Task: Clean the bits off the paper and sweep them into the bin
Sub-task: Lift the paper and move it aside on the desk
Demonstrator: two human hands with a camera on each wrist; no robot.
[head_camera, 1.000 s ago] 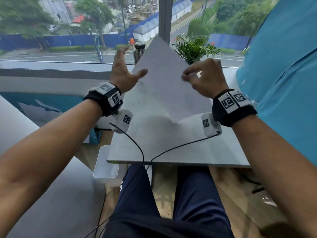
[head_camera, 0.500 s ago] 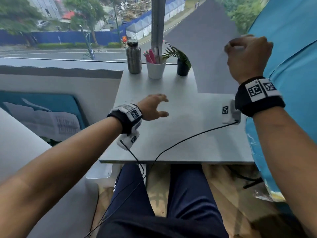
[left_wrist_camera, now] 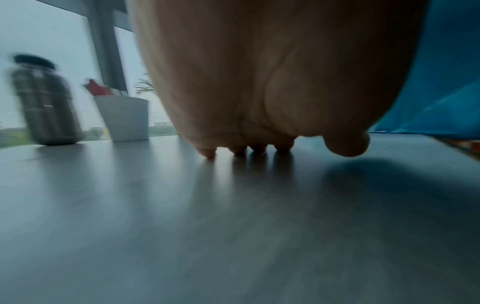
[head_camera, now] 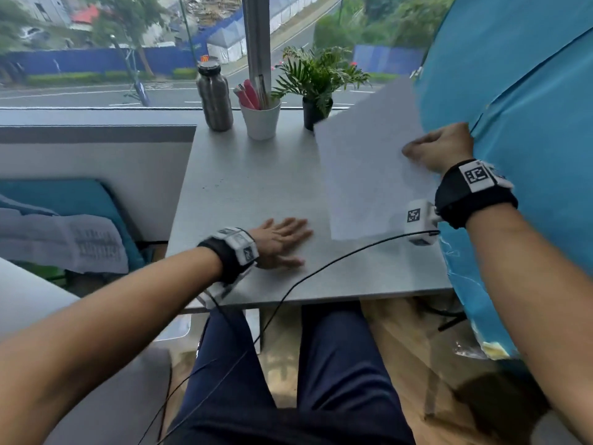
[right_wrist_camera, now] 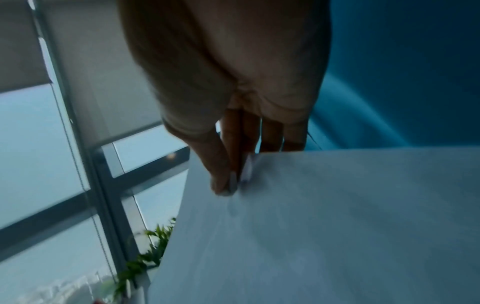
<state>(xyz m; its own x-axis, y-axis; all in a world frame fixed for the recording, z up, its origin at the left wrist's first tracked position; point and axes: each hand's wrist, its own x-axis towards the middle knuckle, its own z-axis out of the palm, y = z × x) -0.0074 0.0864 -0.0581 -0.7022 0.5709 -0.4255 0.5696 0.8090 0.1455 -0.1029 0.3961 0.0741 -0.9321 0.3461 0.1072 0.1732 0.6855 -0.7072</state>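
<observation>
My right hand [head_camera: 430, 152] pinches the edge of a white paper sheet [head_camera: 369, 168] and holds it tilted above the right side of the grey table [head_camera: 244, 187]. The right wrist view shows the thumb and fingers [right_wrist_camera: 223, 181] clamped on the sheet [right_wrist_camera: 324, 226]. My left hand [head_camera: 282, 242] lies flat, palm down, on the table near its front edge; its straight fingertips [left_wrist_camera: 259, 149] touch the surface. A few tiny dark bits [head_camera: 221, 183] dot the tabletop. A white bin [head_camera: 176, 327] sits on the floor under the table's front left corner, mostly hidden.
A steel bottle [head_camera: 214, 94], a white cup of pens [head_camera: 260, 118] and a small potted plant [head_camera: 316, 88] stand at the table's far edge by the window. A large blue cushion [head_camera: 519, 123] rises on the right. Cables trail over the front edge.
My right hand has swung the sheet off the table to the right and lowered it. The left hand let go of the sheet, dropped to the table and flattened out.
</observation>
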